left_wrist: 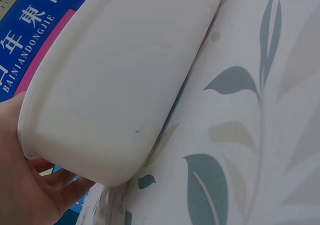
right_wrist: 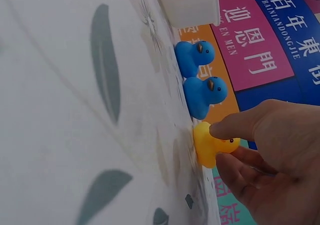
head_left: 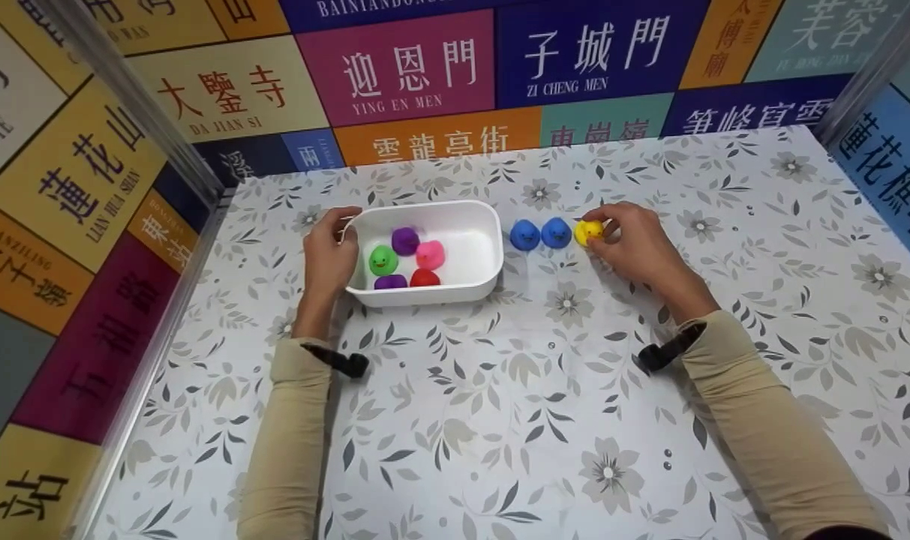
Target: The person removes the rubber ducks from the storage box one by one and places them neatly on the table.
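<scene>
So the yellow duck [head_left: 590, 232] sits on the table [head_left: 485, 405] just beside two blue ducks [head_left: 556, 233], right hand [head_left: 635, 236] pinching it between thumb and fingers. Probably light, squishy rubber (maybe slick), so I'd squeeze its sides gently. Left hand [head_left: 331, 251] grips the one white tub [head_left: 466, 249] by its end; inside: one green duck [head_left: 382, 260], two purple toys [head_left: 405, 241], one pink toy [head_left: 430, 255], one red toy [head_left: 425, 278].

A yellow duck [head_left: 587, 232] in the right hand [head_left: 636, 241], two blue ducks [head_left: 556, 233] and a white tub [head_left: 455, 295] line up
</scene>
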`<state>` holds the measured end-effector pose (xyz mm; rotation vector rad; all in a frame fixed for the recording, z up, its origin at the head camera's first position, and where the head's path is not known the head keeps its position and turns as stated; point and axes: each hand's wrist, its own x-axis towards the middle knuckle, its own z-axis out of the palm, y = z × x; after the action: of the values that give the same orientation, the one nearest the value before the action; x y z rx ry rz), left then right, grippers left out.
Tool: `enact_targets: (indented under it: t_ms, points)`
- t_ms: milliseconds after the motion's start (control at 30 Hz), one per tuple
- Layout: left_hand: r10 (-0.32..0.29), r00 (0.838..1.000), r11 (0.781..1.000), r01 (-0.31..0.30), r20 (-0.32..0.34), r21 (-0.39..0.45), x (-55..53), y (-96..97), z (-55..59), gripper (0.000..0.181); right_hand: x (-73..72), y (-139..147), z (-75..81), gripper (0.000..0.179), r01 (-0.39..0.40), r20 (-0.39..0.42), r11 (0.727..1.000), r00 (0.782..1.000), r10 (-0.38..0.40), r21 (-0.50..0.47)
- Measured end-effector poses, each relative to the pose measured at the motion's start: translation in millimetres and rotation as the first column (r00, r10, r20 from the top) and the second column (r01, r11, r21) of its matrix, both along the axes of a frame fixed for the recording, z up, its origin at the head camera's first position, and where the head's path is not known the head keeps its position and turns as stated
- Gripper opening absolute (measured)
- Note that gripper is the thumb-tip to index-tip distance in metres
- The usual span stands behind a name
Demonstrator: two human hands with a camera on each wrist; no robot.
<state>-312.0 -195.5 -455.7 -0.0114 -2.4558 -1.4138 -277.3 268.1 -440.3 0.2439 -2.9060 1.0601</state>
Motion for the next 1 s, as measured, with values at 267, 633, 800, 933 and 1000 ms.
enact_targets:
  t_ms: [267, 633, 800, 933, 1000]
  points:
    - [0.008, 1.0, 1.0, -0.008, 0.005, -0.003, 0.5, 0.4, 0.7, 0.035, 0.5, 0.0, 3.0, 0.039, 0.004, 0.028, 1.0, 1.0, -0.005, 0.022]
    - [0.0, 1.0, 1.0, 0.0, -0.003, 0.005, 0.4, 0.3, 0.5, 0.035, -1.4, 0.3, 2.3, 0.039, -0.004, 0.027, 1.0, 1.0, 0.004, 0.011]
    - [0.001, 1.0, 1.0, -0.001, -0.006, -0.001, 0.7, 0.8, 0.1, 0.035, -1.3, 0.7, 0.7, 0.039, -0.009, 0.024, 1.0, 1.0, 0.009, 0.005]
    - [0.005, 1.0, 1.0, -0.005, -0.015, -0.006, 0.9, 1.0, 0.1, 0.035, -1.1, 1.2, -1.1, 0.039, -0.019, -0.004, 1.0, 1.0, 0.019, -0.003]
    - [0.007, 1.0, 1.0, -0.007, -0.017, -0.004, 1.1, 1.2, -0.1, 0.034, -0.9, 1.4, -1.7, 0.039, -0.024, -0.016, 1.0, 1.0, 0.024, -0.005]
